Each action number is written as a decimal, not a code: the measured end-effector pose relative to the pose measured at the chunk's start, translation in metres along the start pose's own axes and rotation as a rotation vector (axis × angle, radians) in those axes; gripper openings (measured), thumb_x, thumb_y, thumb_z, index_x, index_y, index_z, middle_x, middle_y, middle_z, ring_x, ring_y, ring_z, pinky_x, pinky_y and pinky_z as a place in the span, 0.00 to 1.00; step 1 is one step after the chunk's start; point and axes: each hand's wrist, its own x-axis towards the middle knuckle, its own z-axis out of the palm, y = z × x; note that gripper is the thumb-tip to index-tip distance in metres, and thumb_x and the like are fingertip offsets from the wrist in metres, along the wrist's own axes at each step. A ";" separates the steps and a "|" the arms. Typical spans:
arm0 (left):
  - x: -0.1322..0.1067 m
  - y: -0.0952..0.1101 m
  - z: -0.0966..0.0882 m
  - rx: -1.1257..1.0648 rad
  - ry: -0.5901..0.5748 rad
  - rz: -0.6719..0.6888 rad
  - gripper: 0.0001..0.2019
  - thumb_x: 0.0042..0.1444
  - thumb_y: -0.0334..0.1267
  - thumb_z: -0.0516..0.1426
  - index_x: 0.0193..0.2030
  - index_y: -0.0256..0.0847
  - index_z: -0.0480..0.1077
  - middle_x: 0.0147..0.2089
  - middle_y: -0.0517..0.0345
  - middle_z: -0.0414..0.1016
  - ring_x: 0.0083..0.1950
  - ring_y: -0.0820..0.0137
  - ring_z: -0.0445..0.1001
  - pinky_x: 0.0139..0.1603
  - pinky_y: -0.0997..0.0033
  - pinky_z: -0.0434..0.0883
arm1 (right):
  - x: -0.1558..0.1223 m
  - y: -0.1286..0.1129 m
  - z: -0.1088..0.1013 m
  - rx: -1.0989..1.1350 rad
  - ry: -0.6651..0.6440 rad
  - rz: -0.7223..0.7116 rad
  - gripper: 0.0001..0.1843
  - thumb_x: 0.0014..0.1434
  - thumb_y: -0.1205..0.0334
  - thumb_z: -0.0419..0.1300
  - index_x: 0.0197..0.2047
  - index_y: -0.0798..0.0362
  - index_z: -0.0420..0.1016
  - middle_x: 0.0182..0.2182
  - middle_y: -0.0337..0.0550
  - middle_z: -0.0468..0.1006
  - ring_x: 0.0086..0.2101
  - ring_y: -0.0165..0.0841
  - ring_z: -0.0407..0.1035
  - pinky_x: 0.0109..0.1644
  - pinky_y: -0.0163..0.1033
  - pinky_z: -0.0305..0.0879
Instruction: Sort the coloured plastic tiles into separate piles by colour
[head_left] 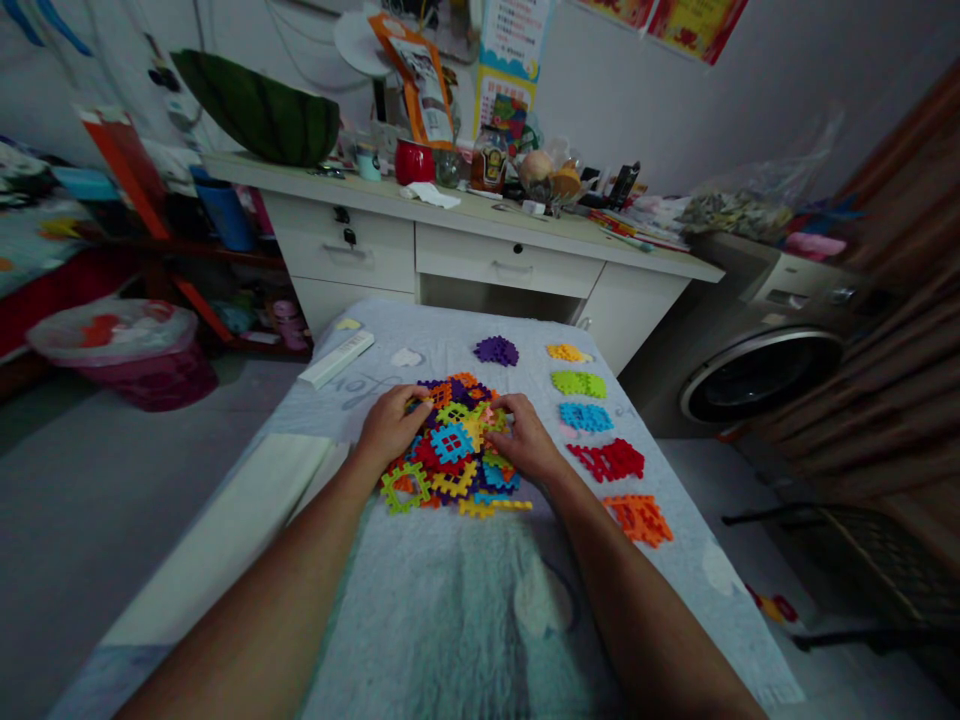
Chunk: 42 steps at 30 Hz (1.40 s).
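Note:
A mixed pile of colourful plastic interlocking pieces (452, 443) lies in the middle of the cloth-covered table. My left hand (393, 428) rests at the pile's left edge, its thumb and fingers curved apart against the pieces. At the opposite edge is my right hand (526, 437), thumb and forefinger spread beside the pieces. No piece is plainly gripped by either hand, though some fingertips are hidden. Sorted by colour, purple pieces (496, 350) sit beyond the pile. Down the right side run yellow (568, 353), green (579, 384), blue (586, 417), red (609, 460) and orange pieces (639, 519).
A white oblong box (337, 360) lies at the table's far left. Behind stands a white desk (480, 240) crowded with jars, a pouch and a watermelon piece (259, 108). A washing machine (739, 330) is on the right, a pink bin (127, 360) on the left.

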 end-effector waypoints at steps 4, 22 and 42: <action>0.000 0.001 -0.001 -0.005 0.002 0.001 0.16 0.55 0.49 0.54 0.43 0.43 0.74 0.48 0.54 0.76 0.50 0.61 0.74 0.53 0.62 0.69 | 0.001 0.004 -0.002 0.002 0.090 0.063 0.25 0.51 0.68 0.62 0.53 0.49 0.67 0.47 0.46 0.67 0.49 0.39 0.64 0.54 0.47 0.64; 0.001 -0.004 0.002 -0.003 0.009 0.009 0.15 0.54 0.47 0.54 0.43 0.43 0.74 0.47 0.54 0.77 0.50 0.62 0.74 0.54 0.62 0.69 | 0.060 0.089 -0.083 -0.604 0.102 0.548 0.16 0.52 0.73 0.56 0.41 0.49 0.78 0.51 0.47 0.71 0.49 0.43 0.63 0.50 0.45 0.60; 0.001 -0.001 0.001 0.002 0.009 0.002 0.15 0.55 0.47 0.54 0.43 0.43 0.74 0.48 0.53 0.76 0.50 0.61 0.74 0.53 0.61 0.69 | 0.024 0.012 -0.057 -0.258 -0.129 0.200 0.10 0.56 0.65 0.60 0.42 0.52 0.76 0.45 0.46 0.77 0.45 0.36 0.69 0.52 0.43 0.62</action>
